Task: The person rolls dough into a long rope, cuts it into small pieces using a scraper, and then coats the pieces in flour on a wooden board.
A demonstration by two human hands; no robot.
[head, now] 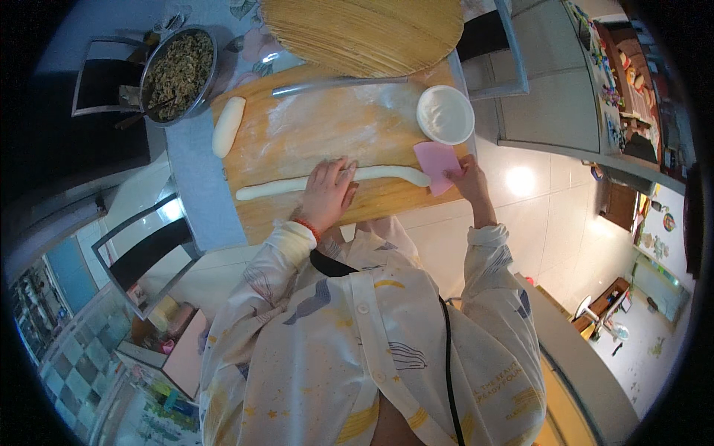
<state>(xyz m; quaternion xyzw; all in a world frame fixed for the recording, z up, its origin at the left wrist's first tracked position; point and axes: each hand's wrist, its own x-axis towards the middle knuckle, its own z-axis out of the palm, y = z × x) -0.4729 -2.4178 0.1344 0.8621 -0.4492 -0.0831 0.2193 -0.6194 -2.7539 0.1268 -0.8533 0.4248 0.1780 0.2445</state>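
Note:
A long rope of dough [273, 188] stretches across a floured wooden board [329, 125]. My left hand [330, 192] lies on the rope near its middle, the fingers over the dough. My right hand [469, 179] grips a pink dough scraper [436, 161] by its right edge. The scraper's flat blade is at the rope's right end; whether it touches the dough, I cannot tell. A shorter, thicker dough log [228, 127] rests at the board's left side. Beyond my right hand, a white bowl [445, 115] holds flour.
Along the board's far edge lies a thin grey rod [340, 85]. A round woven straw mat [362, 33] overlaps that edge. A metal bowl of chopped filling [181, 75] stands at the far left. Chairs [148, 251] flank the table.

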